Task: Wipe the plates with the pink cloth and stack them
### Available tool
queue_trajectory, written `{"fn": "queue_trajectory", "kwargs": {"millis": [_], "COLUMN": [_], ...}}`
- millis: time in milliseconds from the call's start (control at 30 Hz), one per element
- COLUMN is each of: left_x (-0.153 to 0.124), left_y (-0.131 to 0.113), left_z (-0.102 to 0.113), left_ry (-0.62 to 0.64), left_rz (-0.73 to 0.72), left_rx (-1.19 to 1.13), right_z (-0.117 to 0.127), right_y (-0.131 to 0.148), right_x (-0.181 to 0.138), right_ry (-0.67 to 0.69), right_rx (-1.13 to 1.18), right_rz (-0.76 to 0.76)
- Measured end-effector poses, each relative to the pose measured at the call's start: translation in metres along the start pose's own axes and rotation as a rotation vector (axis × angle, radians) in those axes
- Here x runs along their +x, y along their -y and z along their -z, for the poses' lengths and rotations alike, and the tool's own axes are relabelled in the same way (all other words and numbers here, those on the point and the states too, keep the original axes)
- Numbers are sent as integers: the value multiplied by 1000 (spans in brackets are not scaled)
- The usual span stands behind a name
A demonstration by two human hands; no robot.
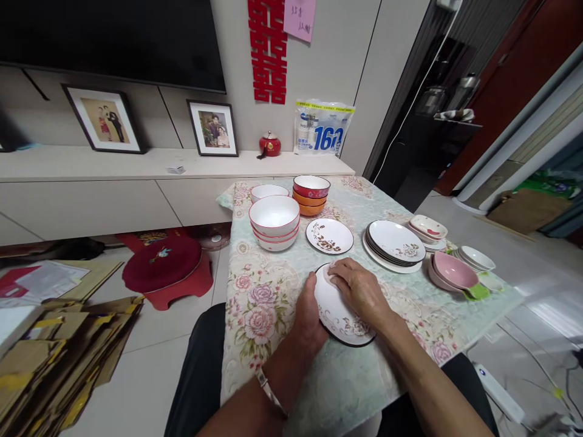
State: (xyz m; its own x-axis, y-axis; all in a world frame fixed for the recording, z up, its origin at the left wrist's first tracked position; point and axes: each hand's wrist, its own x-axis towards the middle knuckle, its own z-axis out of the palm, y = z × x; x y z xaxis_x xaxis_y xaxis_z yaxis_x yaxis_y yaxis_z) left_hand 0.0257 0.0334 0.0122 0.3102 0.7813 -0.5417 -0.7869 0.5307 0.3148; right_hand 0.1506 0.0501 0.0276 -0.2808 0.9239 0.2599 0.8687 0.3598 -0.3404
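Observation:
A white plate with a brown floral rim (pixel 339 315) lies on the flowered tablecloth (pixel 264 303) just in front of me. My left hand (pixel 307 315) grips its left edge, thumb up along the rim. My right hand (pixel 359 288) rests flat on top of the plate, fingers together and pressed onto its far part. A second plate of the same pattern (pixel 329 235) lies a little beyond, apart from both hands.
Stacked white bowls with red rims (pixel 274 221) stand at the back left, red and orange bowls (pixel 311 193) behind them. A stack of plates (pixel 395 244), pink bowls (pixel 453 271) and small dishes (pixel 428 229) fill the right side. Cardboard (pixel 54 358) and a red stool (pixel 164 267) lie on the floor left.

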Motion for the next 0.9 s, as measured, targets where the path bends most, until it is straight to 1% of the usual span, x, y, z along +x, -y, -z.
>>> {"fn": "queue_trajectory", "kwargs": {"millis": [100,200,300,367,433,533,633,700,767,833,900], "left_x": [0,-2,-4,-5,-5,-6,-6,-5,-4,-3,-2], "left_y": [2,3,3,3,3,2,0,-1,-2,-2,-2], "left_z": [0,-2,-3,-4,-5,-6,-7,-5,-2,1,2], "left_ry": [-12,-38,-51,-39,-31,-7,68,113,128,105,82], "left_rz": [-4,0,-9,-20,-34,-22,-2,9,18,17,8], "left_rx": [-2,7,21,26,24,-10,-73,-115,-139,-131,-99], "right_z": [8,14,18,19,18,10,0,-5,-6,-4,-3], "right_y": [-1,4,16,24,31,35,36,37,38,40,39], "right_x": [-12,-32,-51,-56,-54,-38,-21,-16,-20,-28,-35], "right_ry": [34,100,143,155,148,91,6,-30,-30,-7,10], "right_rx": [-225,-420,-457,-412,-350,-248,-126,-28,84,189,259], "right_rz": [-124,-218,-222,-216,-225,-253,-240,-161,-43,47,95]}}
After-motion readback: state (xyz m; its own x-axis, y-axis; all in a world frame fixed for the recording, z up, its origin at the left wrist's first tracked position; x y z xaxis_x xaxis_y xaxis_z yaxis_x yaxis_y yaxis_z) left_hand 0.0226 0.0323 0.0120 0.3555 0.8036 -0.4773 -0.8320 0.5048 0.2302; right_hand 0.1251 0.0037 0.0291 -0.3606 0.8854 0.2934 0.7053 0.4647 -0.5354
